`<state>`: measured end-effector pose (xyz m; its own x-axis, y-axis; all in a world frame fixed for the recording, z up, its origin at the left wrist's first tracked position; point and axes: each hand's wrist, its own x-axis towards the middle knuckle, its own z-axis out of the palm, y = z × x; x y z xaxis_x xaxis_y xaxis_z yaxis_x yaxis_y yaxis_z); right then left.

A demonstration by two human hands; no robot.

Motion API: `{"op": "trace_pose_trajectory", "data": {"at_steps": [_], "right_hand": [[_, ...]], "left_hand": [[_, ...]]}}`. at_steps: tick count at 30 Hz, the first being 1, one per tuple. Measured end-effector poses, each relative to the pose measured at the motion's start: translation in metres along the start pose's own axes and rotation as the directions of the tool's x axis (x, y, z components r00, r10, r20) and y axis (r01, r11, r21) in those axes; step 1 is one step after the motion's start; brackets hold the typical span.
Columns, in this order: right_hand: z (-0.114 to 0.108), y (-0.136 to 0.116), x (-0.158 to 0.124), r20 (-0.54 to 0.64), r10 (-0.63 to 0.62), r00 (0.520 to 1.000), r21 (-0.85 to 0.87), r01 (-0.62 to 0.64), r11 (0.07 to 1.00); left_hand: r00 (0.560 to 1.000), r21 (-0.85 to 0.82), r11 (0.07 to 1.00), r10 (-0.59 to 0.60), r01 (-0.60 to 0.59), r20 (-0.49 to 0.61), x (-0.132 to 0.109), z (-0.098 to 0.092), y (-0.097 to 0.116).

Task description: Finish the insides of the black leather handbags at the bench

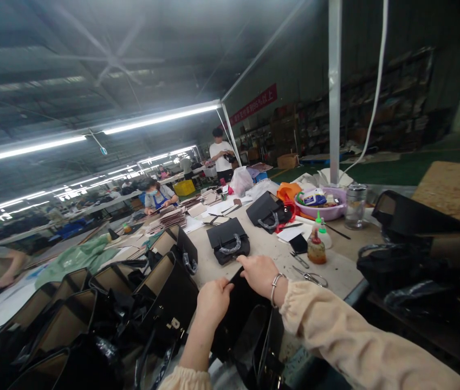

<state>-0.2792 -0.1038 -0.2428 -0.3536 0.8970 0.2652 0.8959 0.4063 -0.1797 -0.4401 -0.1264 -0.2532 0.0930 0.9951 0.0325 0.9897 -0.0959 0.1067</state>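
Note:
A black handbag [250, 330] stands in front of me at the table's near edge, its lower part partly out of view. My left hand [213, 298] pinches the bag's upper edge with thumb and fingers. Close beside it, my right hand [260, 273] grips the same edge, with a bracelet at the wrist. Just beyond my hands sits another black handbag [228, 241], its handle wrapped in clear plastic. A similar black bag [267, 211] lies farther back. To my left, several open black bags [164, 290] with tan insides are crowded together.
Scissors [313, 276], a glue bottle [317, 248] and a green-tipped bottle [321, 230] stand right of centre. Behind them are a purple basin [327, 208] and a glass jar [355, 206]. More black bags [408, 271] are at right. A metal post [334, 92] rises behind; other people work farther off.

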Motion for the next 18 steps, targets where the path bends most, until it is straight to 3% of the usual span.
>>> {"op": "trace_pose_trajectory", "data": {"at_steps": [12, 18], "right_hand": [[0.003, 0.004, 0.001, -0.002, -0.004, 1.000, 0.014, 0.004, 1.000], [-0.001, 0.005, -0.003, -0.002, -0.007, 1.000, 0.042, 0.007, 0.999]], "left_hand": [[1.000, -0.046, 0.999, 0.008, -0.008, 0.010, 0.001, 0.005, -0.001], [0.991, -0.245, 0.963, 0.127, -0.116, 0.031, 0.007, 0.000, -0.012]]}}
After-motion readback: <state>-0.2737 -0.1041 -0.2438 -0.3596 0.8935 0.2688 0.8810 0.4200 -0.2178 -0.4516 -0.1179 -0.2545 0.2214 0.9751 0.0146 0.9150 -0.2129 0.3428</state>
